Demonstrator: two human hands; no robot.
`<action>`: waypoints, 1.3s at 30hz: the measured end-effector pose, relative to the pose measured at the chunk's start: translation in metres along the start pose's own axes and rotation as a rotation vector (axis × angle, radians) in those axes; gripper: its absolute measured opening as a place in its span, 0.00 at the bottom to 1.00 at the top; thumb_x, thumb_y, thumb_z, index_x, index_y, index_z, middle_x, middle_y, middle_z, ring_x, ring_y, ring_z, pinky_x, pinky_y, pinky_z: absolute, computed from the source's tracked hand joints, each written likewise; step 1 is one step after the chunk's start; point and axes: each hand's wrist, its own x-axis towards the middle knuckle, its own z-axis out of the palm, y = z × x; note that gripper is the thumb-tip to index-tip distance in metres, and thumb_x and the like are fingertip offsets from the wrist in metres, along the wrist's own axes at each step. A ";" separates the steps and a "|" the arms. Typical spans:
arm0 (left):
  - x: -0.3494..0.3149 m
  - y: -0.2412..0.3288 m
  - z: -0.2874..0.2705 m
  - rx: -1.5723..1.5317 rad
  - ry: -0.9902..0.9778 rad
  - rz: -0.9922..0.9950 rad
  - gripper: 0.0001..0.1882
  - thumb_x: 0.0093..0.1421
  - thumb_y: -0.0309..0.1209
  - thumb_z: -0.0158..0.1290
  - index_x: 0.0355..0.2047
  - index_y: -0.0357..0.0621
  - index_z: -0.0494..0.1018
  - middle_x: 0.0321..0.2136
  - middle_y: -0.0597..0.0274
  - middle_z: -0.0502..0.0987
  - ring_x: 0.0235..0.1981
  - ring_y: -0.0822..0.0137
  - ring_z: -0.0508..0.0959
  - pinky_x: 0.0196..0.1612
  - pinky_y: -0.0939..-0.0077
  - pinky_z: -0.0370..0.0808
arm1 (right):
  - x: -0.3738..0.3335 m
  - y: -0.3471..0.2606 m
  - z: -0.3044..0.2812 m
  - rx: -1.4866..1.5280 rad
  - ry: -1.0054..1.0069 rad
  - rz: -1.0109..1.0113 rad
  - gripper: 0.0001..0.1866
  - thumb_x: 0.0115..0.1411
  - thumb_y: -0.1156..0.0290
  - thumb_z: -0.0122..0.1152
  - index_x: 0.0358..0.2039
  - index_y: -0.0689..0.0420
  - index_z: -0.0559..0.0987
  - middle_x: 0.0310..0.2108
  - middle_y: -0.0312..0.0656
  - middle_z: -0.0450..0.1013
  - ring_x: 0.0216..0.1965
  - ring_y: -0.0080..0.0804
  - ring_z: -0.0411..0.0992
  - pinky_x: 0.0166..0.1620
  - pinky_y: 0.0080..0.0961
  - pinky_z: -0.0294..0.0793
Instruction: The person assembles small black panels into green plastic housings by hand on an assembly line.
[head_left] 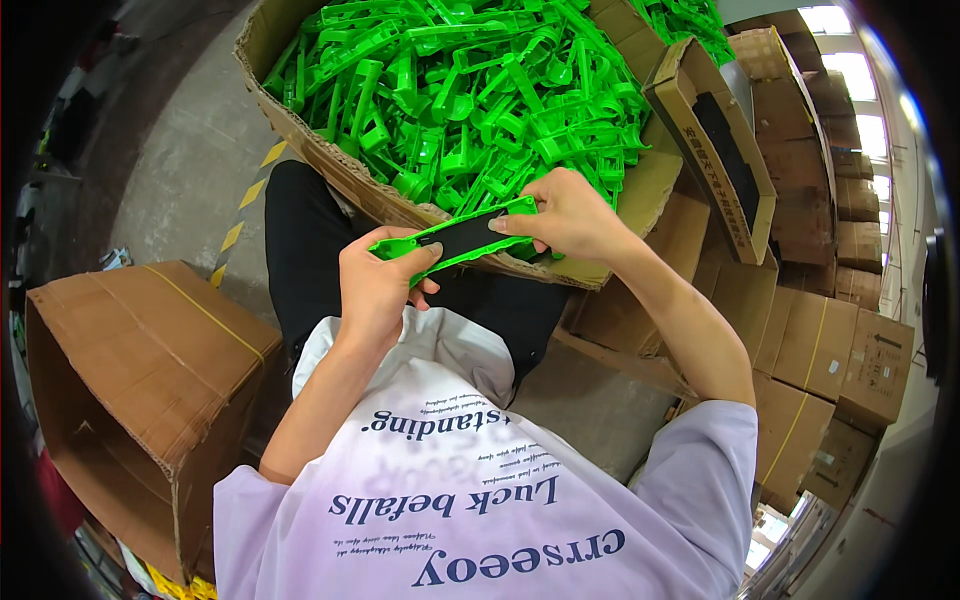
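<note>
Between my two hands is a long green plastic part (478,252) with a flat black strip (465,236) lying along its middle. My left hand (378,277) grips the left end, thumb on top near the end of the strip. At the other end my right hand (570,215) pinches the part, its thumb pressing on the strip. The part is tilted, right end higher in the view, just over the near edge of a big cardboard box (340,160). That box is heaped with loose green plastic parts (460,100) of a similar kind.
A narrow open carton (690,125) holding black pieces (730,145) leans at the box's right side. An open cardboard box (150,350) stands at my left. Stacked cartons (800,350) line the right. Yellow-black tape (240,215) marks the floor at left.
</note>
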 end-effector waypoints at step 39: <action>-0.046 0.030 -0.007 -0.149 -0.266 -0.225 0.09 0.49 0.17 0.57 0.32 0.32 0.72 0.28 0.54 0.77 0.26 0.66 0.79 0.30 0.73 0.80 | -0.098 -0.038 0.010 0.282 0.265 -0.330 0.26 0.53 0.70 0.52 0.53 0.62 0.63 0.13 0.42 0.63 0.14 0.36 0.63 0.21 0.31 0.58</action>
